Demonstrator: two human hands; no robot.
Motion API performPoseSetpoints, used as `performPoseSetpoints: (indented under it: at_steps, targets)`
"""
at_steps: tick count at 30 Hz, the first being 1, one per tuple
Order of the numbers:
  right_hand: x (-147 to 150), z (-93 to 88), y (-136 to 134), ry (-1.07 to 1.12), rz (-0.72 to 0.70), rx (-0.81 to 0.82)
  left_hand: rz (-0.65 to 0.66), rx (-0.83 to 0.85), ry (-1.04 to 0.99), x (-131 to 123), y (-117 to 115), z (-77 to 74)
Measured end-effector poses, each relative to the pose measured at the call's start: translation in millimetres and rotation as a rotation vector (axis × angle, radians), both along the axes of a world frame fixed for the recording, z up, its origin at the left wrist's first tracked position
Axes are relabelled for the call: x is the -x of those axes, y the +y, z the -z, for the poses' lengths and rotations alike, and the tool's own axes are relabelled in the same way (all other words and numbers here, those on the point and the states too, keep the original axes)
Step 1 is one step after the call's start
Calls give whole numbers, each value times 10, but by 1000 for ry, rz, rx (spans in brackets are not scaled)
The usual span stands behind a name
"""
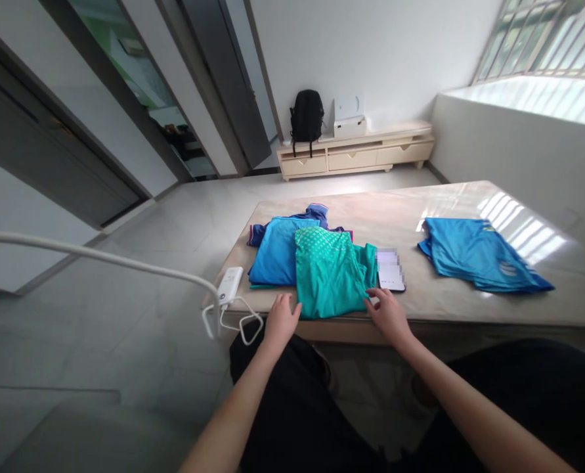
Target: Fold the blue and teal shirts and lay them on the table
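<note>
A green garment (329, 276) with a pale dotted pattern lies folded at the table's front edge, partly over a folded blue garment (275, 253). My left hand (281, 322) is beside its lower left corner, thumb and fingers apart, with nothing visible in the grasp. At the lower right edge of the green cloth, my right hand (389, 318) has its thumb and fingertips closed on the fabric. A phone (390, 269) with a lit, partly blurred screen lies just beyond the right hand.
Dark blue clothing (316, 211) shows behind the stack. Another blue garment (474, 256) lies on the right of the glossy table (371, 210). A white power bank (230, 284) with a cable sits at the left corner. Behind stands a low cabinet (351, 159) bearing a black backpack (306, 118).
</note>
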State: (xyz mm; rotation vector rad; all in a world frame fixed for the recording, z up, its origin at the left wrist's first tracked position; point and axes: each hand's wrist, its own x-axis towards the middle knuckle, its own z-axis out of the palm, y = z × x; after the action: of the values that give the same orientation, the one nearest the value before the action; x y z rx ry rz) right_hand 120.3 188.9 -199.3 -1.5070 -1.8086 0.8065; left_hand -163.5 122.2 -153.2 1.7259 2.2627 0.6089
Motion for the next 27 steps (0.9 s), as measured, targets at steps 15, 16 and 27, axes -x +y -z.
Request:
performPoseSetpoints:
  at_steps: [15,16,27]
  targets:
    - [104,421,-54,166,153,193,-195,44,-500,216,-20,746]
    - [109,433,-66,210,158,212,-209,34,-520,195,-34,775]
    - [136,447,-122,577,276,350,-365,-152,-642,-67,-78,898]
